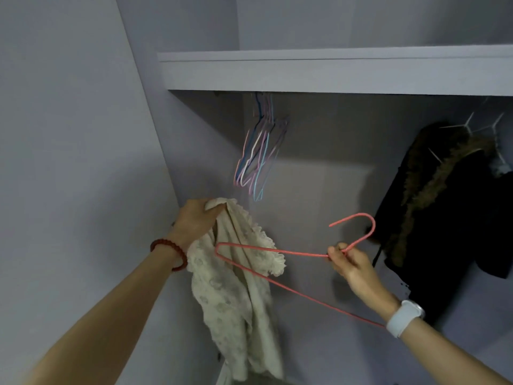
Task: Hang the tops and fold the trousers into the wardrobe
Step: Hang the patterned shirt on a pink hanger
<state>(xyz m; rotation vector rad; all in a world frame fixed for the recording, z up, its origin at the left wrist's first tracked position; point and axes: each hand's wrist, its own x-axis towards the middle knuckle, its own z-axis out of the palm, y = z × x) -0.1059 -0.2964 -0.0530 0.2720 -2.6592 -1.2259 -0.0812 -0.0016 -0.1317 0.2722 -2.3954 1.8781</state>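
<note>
My left hand (195, 218) grips the top of a cream lace top (236, 290), which hangs down limp in front of the open wardrobe. My right hand (348, 263) pinches a pink wire hanger (277, 251) at the base of its hook. The hanger lies nearly flat and tilted, and its left corner overlaps the top. Its hook curves up to the right of the garment.
Several empty coloured wire hangers (259, 154) hang blurred under the wardrobe shelf (333, 73). A black coat with a fur collar (444, 218) hangs at the right. The wardrobe's left side wall (83, 134) stands close beside my left arm.
</note>
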